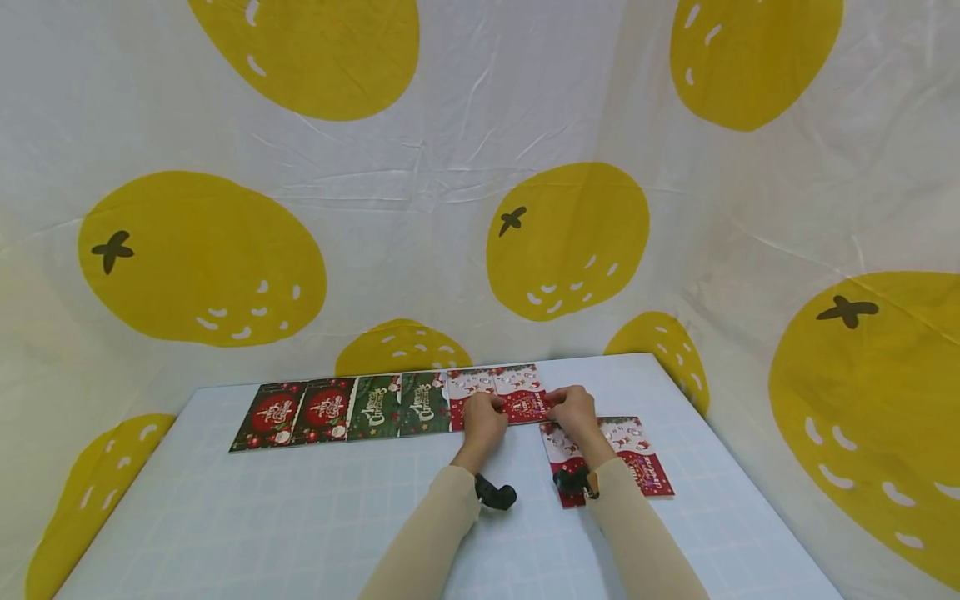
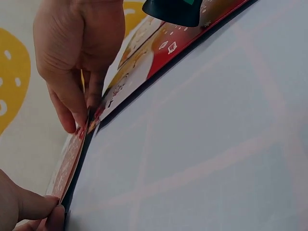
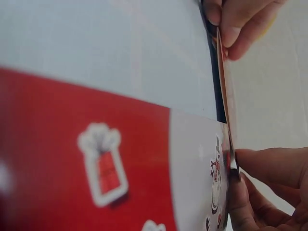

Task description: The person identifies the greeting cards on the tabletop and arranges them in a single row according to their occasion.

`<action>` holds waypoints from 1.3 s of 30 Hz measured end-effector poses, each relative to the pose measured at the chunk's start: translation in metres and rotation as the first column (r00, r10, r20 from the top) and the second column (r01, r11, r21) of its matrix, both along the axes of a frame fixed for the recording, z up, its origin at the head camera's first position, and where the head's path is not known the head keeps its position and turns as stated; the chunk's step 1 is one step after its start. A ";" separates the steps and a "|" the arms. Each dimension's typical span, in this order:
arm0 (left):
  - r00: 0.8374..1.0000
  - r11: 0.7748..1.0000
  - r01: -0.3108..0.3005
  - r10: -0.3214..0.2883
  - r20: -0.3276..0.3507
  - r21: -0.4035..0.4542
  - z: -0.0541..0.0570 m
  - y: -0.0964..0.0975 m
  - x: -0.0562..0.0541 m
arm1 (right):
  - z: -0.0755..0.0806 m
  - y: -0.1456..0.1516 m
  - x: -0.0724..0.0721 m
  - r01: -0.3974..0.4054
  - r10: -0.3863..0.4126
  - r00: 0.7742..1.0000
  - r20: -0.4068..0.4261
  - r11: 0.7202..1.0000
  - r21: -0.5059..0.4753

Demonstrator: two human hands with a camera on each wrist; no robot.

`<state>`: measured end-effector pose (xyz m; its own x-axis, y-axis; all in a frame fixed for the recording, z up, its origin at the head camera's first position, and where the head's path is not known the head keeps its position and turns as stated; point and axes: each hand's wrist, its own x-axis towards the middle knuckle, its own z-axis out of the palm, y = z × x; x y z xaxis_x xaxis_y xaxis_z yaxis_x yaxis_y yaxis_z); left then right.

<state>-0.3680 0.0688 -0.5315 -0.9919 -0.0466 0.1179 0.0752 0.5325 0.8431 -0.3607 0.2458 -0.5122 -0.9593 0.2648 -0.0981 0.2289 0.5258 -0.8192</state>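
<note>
A red and white Christmas card (image 1: 525,382) lies at the right end of a row, held by both hands. The left hand (image 1: 484,417) pinches its near edge toward the left, thumb and fingers closed on the thin edge in the left wrist view. At the card's right side, the right hand (image 1: 573,410) pinches the edge between thumb and fingers (image 3: 260,161). Beneath the right wrist lies another red and white card (image 1: 651,475), partly hidden by the forearm. A matching red and white card (image 1: 467,385) adjoins the held one, partly covered by the left hand.
Further left in the row are two green cards (image 1: 375,408) and two dark red cards (image 1: 273,412). The pale blue table (image 1: 300,517) meets a white curtain (image 1: 435,267) printed with yellow fruit behind and at the sides. Each wrist carries a black strapped device (image 1: 495,493).
</note>
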 end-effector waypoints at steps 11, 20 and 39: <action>1.000 1.000 0.003 -0.003 -0.010 -0.012 -0.001 -0.002 -0.001 | -0.002 -0.005 -0.002 -0.013 0.014 1.000 -0.009 0.998 0.058; 0.999 1.000 0.013 -0.012 0.040 -0.008 0.000 -0.003 0.000 | 0.000 -0.007 -0.002 -0.021 0.022 1.000 -0.009 0.995 0.100; 0.999 0.999 0.045 -0.046 -0.014 -0.023 0.002 -0.004 0.001 | 0.001 -0.007 0.001 -0.022 0.024 1.000 -0.007 0.988 0.152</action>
